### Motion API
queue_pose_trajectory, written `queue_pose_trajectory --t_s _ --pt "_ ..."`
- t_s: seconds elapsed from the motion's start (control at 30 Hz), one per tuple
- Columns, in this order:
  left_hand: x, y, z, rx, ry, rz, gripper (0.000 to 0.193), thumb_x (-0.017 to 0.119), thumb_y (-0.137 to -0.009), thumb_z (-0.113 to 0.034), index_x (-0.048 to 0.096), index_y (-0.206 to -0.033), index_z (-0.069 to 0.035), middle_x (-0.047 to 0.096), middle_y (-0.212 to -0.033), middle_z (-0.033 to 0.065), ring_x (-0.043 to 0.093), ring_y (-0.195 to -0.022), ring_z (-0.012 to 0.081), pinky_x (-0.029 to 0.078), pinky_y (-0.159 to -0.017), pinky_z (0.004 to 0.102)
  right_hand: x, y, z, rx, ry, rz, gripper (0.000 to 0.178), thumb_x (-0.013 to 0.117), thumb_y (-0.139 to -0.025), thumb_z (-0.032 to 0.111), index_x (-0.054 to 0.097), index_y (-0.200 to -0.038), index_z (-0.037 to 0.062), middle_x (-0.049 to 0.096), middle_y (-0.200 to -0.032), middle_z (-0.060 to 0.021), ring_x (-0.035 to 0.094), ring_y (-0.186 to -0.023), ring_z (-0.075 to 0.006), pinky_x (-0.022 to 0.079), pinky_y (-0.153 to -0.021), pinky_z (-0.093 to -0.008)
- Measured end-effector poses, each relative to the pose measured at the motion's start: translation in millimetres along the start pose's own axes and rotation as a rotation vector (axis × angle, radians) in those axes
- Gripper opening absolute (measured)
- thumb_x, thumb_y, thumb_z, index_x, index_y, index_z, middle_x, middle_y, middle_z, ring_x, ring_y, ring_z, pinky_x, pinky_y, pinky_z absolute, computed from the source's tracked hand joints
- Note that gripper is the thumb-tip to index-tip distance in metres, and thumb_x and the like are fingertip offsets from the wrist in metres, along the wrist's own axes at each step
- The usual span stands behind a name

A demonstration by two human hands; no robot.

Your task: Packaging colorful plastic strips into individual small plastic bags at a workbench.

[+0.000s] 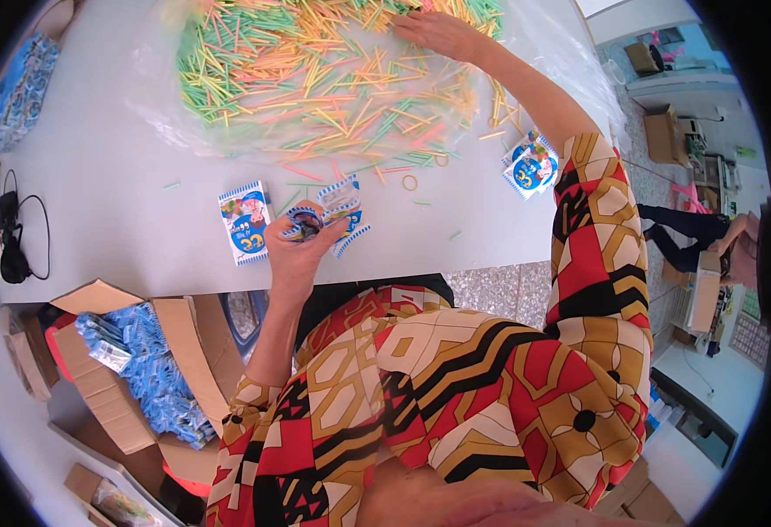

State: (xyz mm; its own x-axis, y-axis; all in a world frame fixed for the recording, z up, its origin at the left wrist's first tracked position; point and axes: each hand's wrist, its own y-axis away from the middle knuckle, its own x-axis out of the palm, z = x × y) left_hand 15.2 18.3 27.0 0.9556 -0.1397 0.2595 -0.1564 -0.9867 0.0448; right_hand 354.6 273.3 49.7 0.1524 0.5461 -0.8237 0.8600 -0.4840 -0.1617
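A: In the head view, where do the sticks lie from the hands?

B: The thin pastel sticks (315,75) spread in a loose heap on clear plastic film (570,66), on the far side of the table (482,220). The right hand (442,35) is nearer, at the heap's far right part, its arm stretched out. The left hand (299,253) is well apart from it, by the near edge.

A: Is either one holding anything?

B: The left is closed around blue-and-white packets (341,197). The right has its fingers among the sticks; whether they pinch any, I cannot tell.

A: Which way do the sticks point?

B: They share no axis. A few strays lie between heap and left hand.

A: Edges and room?

B: A flat packet (246,224), long axis near to far, lies just left of the left hand. Rightward, bare tabletop reaches to the packet group (530,165) beside the right sleeve (596,237).
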Motion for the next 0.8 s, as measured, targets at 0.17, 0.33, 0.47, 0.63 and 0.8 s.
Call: queue_pose_trajectory --t_s 0.17,0.33,0.47,0.63,0.8 --pt "-1.1 0.9 0.0 -0.009 -0.018 -0.002 0.017 0.074 -0.073 0.000 0.057 -0.071 -0.003 0.056 -0.067 -0.0028 0.051 -0.064 0.0026 0.039 -0.057 0.0163 0.6 -1.4 -5.4 -0.071 0.059 -0.037 0.030 0.048 -0.083 0.009 0.052 -0.112 0.0024 0.052 -0.119 -0.0148 0.055 -0.103 -0.0261 0.044 -0.087 -0.0368" --pt "-2.8 3.6 -1.8 -0.020 -0.001 -0.034 0.015 0.074 -0.074 -0.001 0.059 -0.074 -0.004 0.059 -0.068 -0.0016 0.053 -0.063 0.0034 0.040 -0.057 0.0169 3.6 -3.2 -0.5 -0.047 0.040 -0.012 0.028 0.051 -0.082 0.010 0.052 -0.109 0.0022 0.053 -0.119 -0.0156 0.054 -0.105 -0.0273 0.044 -0.088 -0.0366" --pt "-0.5 1.2 -1.2 -0.030 0.005 -0.011 0.015 0.074 -0.074 -0.002 0.060 -0.075 -0.004 0.060 -0.069 -0.0009 0.054 -0.064 0.0037 0.041 -0.058 0.0173 30.4 17.8 -10.5 -0.080 0.027 -0.344 0.029 0.049 -0.084 0.011 0.052 -0.111 0.0014 0.052 -0.122 -0.0160 0.052 -0.110 -0.0300 0.043 -0.092 -0.0371" --pt "-0.3 2.8 -4.5 -0.032 0.013 -0.032 0.014 0.074 -0.074 -0.001 0.060 -0.075 -0.004 0.061 -0.070 -0.0006 0.055 -0.065 0.0039 0.042 -0.058 0.0173 26.5 16.6 -5.9 0.130 -0.130 0.019 0.036 0.044 -0.087 0.010 0.049 -0.122 0.0024 0.049 -0.128 -0.0170 0.048 -0.117 -0.0316 0.040 -0.099 -0.0375" --pt "-3.7 3.9 -3.8 -0.026 0.015 -0.049 0.014 0.074 -0.074 -0.001 0.060 -0.076 -0.004 0.061 -0.071 -0.0004 0.055 -0.065 0.0040 0.043 -0.059 0.0175 12.9 11.0 -3.3 0.101 -0.168 -0.033 0.036 0.044 -0.087 0.010 0.050 -0.121 0.0016 0.051 -0.126 -0.0157 0.048 -0.117 -0.0308 0.040 -0.099 -0.0365"
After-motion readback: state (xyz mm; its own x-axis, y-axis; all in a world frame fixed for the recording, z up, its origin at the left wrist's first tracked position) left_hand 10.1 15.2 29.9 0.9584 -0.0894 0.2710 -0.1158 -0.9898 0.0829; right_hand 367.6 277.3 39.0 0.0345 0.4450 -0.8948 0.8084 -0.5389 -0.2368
